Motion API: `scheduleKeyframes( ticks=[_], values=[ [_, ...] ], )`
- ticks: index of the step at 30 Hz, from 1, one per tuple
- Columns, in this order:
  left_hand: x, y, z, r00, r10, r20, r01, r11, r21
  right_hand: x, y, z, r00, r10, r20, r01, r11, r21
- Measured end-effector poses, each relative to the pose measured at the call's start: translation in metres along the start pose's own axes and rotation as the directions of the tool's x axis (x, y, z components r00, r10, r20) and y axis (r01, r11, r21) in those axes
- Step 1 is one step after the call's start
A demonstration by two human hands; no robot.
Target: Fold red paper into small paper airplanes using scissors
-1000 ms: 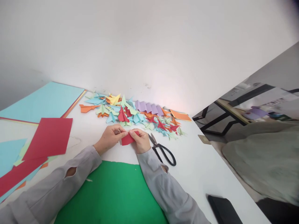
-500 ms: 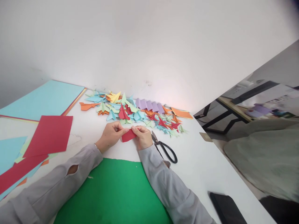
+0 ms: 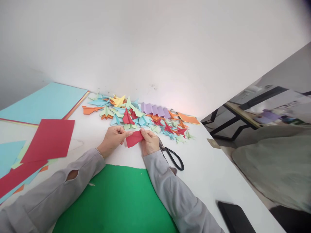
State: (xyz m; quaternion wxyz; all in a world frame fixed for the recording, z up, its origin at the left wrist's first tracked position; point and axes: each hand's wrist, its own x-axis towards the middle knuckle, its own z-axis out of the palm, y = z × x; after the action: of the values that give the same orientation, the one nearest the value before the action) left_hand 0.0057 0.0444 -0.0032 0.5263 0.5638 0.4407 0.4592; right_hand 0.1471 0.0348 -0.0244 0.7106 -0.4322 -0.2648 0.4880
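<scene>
A small piece of red paper (image 3: 133, 139) is held between my two hands above the white table. My left hand (image 3: 113, 140) pinches its left edge between thumb and forefinger. On the other side, my right hand (image 3: 149, 141) is closed on the upper right corner. Just beyond the fingers lies a heap of small folded paper planes (image 3: 127, 116) in red, orange, yellow, green and blue. Scissors (image 3: 173, 157) with black handles rest close to my right wrist, their blades partly hidden behind that hand.
Large blue sheets (image 3: 48, 102) lie stacked at the far left, with a red sheet (image 3: 52, 139) and other coloured pieces nearer. A green mat (image 3: 116, 200) lies under my forearms. Pleated purple paper (image 3: 156, 110) and orange paper (image 3: 188, 118) are by the wall. A black phone-like object (image 3: 235, 216) sits at right.
My fingers have moved apart a little along the top of the red paper, so more of it shows. The left hand has shifted slightly left; the paper stays between both hands.
</scene>
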Motion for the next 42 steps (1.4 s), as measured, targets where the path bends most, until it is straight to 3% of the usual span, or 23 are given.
scheduleKeyframes(
  ticks=[5,14,17,21,25,30,37,42],
  values=[
    [0.003,-0.004,-0.002,0.998,-0.033,-0.061,0.028,0.997,-0.077,-0.001,0.000,-0.003,0.998,-0.022,0.065,0.027,0.996,-0.085],
    [0.001,-0.003,-0.001,0.998,-0.036,-0.050,0.034,0.999,-0.039,0.002,0.003,-0.005,0.994,-0.036,0.100,0.052,0.986,-0.160],
    [0.000,-0.001,0.000,0.998,-0.053,0.026,0.055,0.997,-0.047,-0.001,0.001,-0.005,0.984,-0.037,0.173,0.072,0.976,-0.204],
    [-0.001,0.000,0.000,0.983,0.004,0.186,-0.012,0.999,0.044,-0.009,-0.004,-0.002,0.965,-0.033,0.259,0.126,0.928,-0.350],
    [0.000,-0.002,0.001,0.978,0.026,0.205,-0.052,0.991,0.124,-0.012,-0.006,0.001,0.966,-0.055,0.254,0.156,0.906,-0.394],
    [-0.001,-0.003,0.003,0.990,0.058,0.127,-0.080,0.981,0.179,-0.008,0.000,-0.003,0.977,-0.044,0.210,0.120,0.923,-0.364],
    [-0.003,0.001,0.003,0.986,0.032,0.165,-0.055,0.989,0.137,0.000,0.008,-0.007,0.996,-0.079,0.047,0.088,0.969,-0.233],
    [-0.003,0.003,0.002,0.984,0.010,0.180,-0.029,0.995,0.100,0.000,0.007,-0.006,0.996,-0.048,0.078,0.060,0.985,-0.162]
  ],
)
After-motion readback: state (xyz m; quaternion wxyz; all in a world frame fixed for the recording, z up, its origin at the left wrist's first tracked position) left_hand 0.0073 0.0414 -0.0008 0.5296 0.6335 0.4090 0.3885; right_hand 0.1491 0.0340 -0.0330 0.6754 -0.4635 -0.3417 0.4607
